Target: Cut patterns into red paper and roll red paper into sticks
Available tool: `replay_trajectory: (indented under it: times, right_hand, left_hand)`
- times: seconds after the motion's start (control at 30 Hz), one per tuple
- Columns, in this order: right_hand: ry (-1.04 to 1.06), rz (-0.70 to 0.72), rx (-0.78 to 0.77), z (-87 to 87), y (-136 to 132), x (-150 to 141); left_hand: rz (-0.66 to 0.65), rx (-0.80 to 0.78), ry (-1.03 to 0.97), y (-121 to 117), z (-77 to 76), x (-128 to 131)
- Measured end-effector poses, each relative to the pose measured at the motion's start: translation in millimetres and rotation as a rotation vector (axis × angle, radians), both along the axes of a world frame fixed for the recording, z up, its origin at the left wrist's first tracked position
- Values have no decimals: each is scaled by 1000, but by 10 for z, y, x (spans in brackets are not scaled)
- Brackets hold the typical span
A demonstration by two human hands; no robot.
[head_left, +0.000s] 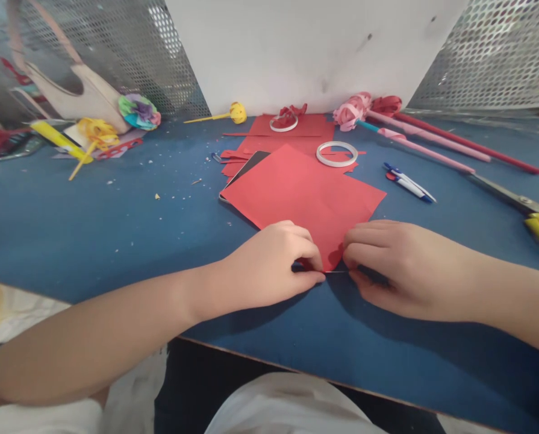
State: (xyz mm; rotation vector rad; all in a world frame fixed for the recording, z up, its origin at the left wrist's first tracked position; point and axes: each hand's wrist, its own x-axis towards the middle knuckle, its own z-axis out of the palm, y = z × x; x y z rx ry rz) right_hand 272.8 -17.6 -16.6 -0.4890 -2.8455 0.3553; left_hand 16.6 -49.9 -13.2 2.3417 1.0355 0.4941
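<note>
A square sheet of red paper (296,193) lies turned like a diamond, its lowest corner pointing at me. My left hand (282,265) is closed in a pinch at that corner, thumb below and fingers on top. My right hand (400,268) pinches just to the right of the corner. A thin, pale stick-like piece (336,272) spans the gap between both sets of fingertips, along the paper's tip; its ends are hidden in the fingers. Part of a dark flat object (250,167) shows from under the sheet's left side.
More red paper (291,134) and a white tape roll (336,154) lie behind the sheet. Pens (409,182), scissors (522,202) and paper flowers on long stems (353,110) are to the right. Yellow paper pieces (98,134) and a pale bag (77,90) stand back left.
</note>
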Motion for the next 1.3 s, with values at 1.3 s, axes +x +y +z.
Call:
replay_trajectory:
  times: [1.3]
  right_hand:
    - [163,-71,380,-129,-273,-211]
  left_hand:
    - [56,-200,-71,19,103,-48]
